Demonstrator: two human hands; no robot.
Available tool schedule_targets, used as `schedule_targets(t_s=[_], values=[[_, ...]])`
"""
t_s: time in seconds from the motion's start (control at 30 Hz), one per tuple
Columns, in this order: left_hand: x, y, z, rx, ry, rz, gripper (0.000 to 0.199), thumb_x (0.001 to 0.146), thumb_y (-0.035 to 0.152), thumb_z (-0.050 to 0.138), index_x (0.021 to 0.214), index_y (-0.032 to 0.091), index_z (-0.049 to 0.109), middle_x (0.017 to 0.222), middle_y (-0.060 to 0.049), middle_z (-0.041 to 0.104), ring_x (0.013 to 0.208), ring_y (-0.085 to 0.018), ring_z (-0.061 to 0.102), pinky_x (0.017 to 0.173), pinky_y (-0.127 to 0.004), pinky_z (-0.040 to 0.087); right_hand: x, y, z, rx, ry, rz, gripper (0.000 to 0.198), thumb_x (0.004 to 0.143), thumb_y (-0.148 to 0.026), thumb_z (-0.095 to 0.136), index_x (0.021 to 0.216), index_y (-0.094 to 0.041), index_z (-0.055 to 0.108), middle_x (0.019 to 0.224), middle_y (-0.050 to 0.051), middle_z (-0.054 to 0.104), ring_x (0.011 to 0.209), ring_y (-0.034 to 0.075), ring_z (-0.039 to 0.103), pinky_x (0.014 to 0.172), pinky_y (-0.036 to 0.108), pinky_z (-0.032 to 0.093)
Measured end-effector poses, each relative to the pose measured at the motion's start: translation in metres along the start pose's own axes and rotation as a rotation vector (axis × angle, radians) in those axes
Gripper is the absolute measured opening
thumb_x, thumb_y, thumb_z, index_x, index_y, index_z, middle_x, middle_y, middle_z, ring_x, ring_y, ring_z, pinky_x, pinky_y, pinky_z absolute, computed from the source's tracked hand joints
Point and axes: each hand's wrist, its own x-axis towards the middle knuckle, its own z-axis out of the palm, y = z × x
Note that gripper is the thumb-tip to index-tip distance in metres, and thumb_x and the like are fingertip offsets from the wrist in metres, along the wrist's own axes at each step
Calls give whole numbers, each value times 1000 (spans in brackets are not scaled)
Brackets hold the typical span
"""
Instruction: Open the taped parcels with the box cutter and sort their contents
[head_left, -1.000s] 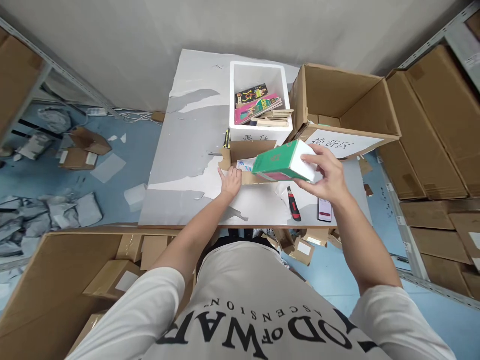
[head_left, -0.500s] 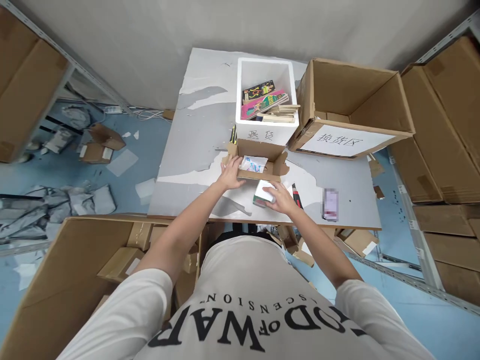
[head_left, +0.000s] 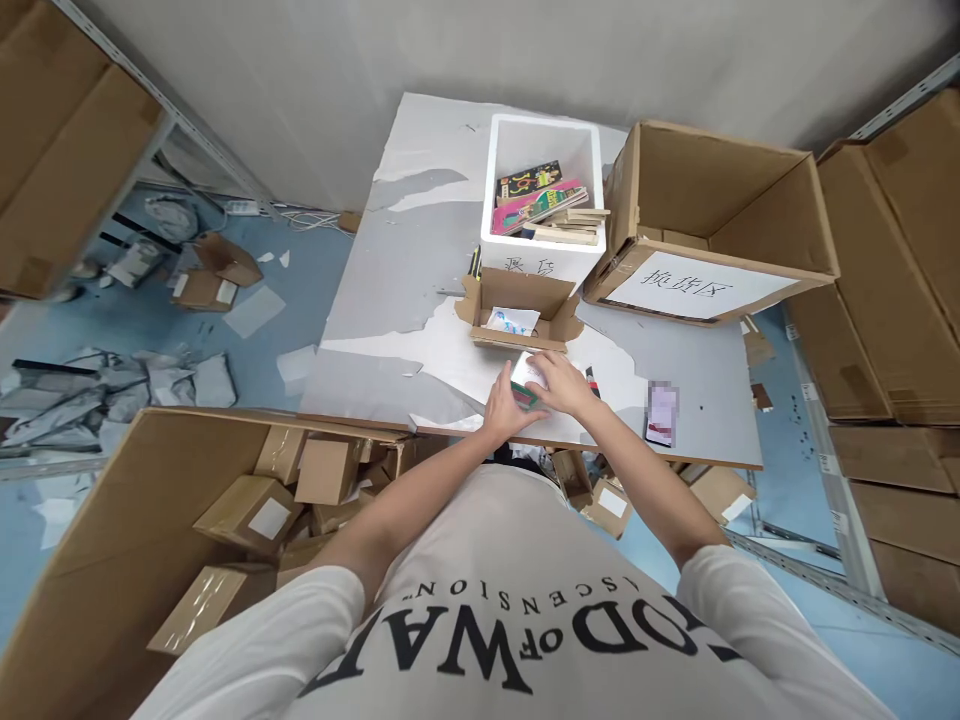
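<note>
Close to the table's front edge, a small white and green box (head_left: pixel 528 374) sits between my two hands. My left hand (head_left: pixel 504 408) is closed against its left side, and my right hand (head_left: pixel 559 382) grips it from the right with fingers over the top. Just beyond them stands an open brown carton (head_left: pixel 517 345) with its flaps out; a white packet with blue marks (head_left: pixel 513 321) lies inside it. A red and black box cutter (head_left: pixel 592 382) lies right of my right hand, partly hidden by it.
Behind the carton stands a white foam box (head_left: pixel 540 255) holding several books. To its right is a large labelled cardboard box (head_left: pixel 720 180). A phone (head_left: pixel 661 414) lies on the table (head_left: pixel 360 300) at the right. A big carton (head_left: pixel 172 440) of parcels stands at the lower left.
My left hand has let go of the brown carton and come right and nearer, onto the small box. My right hand stays on that box. The view has shifted slightly.
</note>
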Motion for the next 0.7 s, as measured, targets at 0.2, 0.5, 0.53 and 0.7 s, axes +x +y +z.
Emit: schedule_targets(t_s=[0.2, 0.5, 0.53, 0.7], values=[[8, 7, 21, -118, 28, -143, 85, 65, 32, 76, 139, 17, 37, 113, -10, 68, 97, -25, 68, 89, -38, 52, -3, -1, -7, -100, -78, 8, 48, 87, -38, 55, 132, -22, 50, 131, 15, 52, 115, 34, 51, 87, 46, 48], [7, 5, 25, -81, 27, -122, 84, 65, 28, 75, 140, 20, 37, 124, -11, 63, 110, -26, 64, 93, -38, 51, -5, -17, 5, -312, -97, 10, 52, 92, -26, 41, 142, -13, 38, 139, 28, 45, 109, 39, 57, 86, 50, 47], [7, 5, 25, -79, 30, -118, 86, 64, 29, 76, 139, 20, 37, 126, -12, 62, 113, -27, 62, 95, -39, 50, -3, -14, 3, -289, -109, 9, 53, 93, -28, 40, 143, -14, 37, 135, 26, 50, 105, 37, 59, 85, 48, 48], [2, 2, 14, -127, 45, -47, 89, 62, 40, 80, 137, 19, 38, 135, -13, 56, 124, -27, 54, 103, -41, 46, 3, 19, -9, 93, 80, 187, 51, 97, -43, 32, 142, -21, 39, 100, 12, 70, 87, 29, 67, 78, 41, 52]])
